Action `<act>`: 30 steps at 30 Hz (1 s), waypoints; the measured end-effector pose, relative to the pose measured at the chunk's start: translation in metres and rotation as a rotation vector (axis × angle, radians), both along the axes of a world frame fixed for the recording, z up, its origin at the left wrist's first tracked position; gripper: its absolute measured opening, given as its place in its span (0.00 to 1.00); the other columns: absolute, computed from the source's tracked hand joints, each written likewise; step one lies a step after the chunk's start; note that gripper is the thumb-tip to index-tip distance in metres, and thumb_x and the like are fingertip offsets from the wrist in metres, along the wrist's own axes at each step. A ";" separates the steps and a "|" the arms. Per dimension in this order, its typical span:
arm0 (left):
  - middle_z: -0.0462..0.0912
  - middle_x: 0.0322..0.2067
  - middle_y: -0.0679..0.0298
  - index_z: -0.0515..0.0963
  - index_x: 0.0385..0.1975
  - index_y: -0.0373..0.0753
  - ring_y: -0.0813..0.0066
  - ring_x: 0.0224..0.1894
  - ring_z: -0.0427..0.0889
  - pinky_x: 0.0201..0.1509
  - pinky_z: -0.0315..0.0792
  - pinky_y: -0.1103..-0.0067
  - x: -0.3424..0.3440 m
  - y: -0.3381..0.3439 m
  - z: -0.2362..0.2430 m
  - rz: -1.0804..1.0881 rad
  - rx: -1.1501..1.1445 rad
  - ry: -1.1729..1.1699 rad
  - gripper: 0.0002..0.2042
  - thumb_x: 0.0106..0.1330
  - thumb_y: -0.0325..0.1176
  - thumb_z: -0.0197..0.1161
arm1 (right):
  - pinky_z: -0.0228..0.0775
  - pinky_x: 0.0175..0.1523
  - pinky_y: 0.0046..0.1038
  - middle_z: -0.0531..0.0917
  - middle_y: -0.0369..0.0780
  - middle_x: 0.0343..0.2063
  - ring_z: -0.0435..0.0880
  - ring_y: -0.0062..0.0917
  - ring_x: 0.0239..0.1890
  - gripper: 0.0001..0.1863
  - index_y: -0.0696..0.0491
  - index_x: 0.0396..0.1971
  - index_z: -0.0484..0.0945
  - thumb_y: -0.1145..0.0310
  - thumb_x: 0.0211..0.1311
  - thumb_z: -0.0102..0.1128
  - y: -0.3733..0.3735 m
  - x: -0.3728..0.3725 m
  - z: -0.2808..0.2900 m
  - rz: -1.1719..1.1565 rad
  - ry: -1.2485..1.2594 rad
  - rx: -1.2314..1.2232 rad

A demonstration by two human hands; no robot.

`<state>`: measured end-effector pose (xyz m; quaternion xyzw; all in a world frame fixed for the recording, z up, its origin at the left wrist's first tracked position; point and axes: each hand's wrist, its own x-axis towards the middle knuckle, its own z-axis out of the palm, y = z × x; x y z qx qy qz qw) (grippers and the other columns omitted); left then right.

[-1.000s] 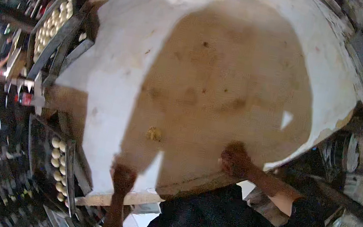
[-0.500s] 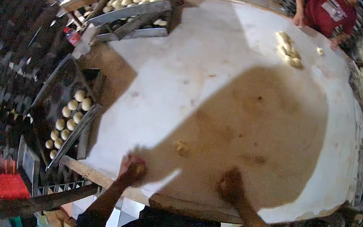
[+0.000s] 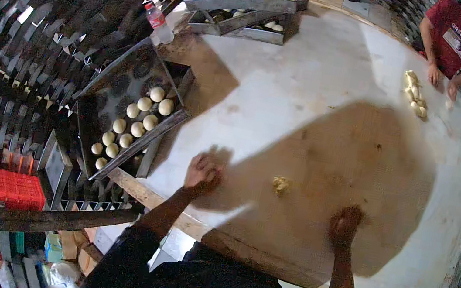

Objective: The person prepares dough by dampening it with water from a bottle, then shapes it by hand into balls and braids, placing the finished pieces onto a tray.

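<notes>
Left hand (image 3: 201, 172), fingers bent, at counter (image 3: 277, 109) near front edge; right hand (image 3: 345, 225), curled, farther right near same edge; whether either grips anything, cannot tell; small yellowish dough lump (image 3: 281, 185) lies on counter between hands, toward front edge; pale dough balls (image 3: 150, 122) sit in dark tray (image 3: 114, 85) at left edge; co-worker (image 3: 453, 44) in red shirt at far right corner, near row of dough pieces (image 3: 414, 95).
</notes>
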<state>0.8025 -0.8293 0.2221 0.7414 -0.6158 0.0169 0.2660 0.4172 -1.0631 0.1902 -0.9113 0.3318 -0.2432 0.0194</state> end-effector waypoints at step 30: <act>0.74 0.52 0.57 0.75 0.47 0.45 0.59 0.51 0.75 0.59 0.53 0.49 0.335 0.300 0.122 0.740 0.477 0.222 0.19 0.55 0.42 0.57 | 0.66 0.57 0.35 0.74 0.47 0.50 0.73 0.40 0.53 0.20 0.59 0.47 0.73 0.64 0.58 0.59 0.336 0.655 0.172 1.051 0.102 0.559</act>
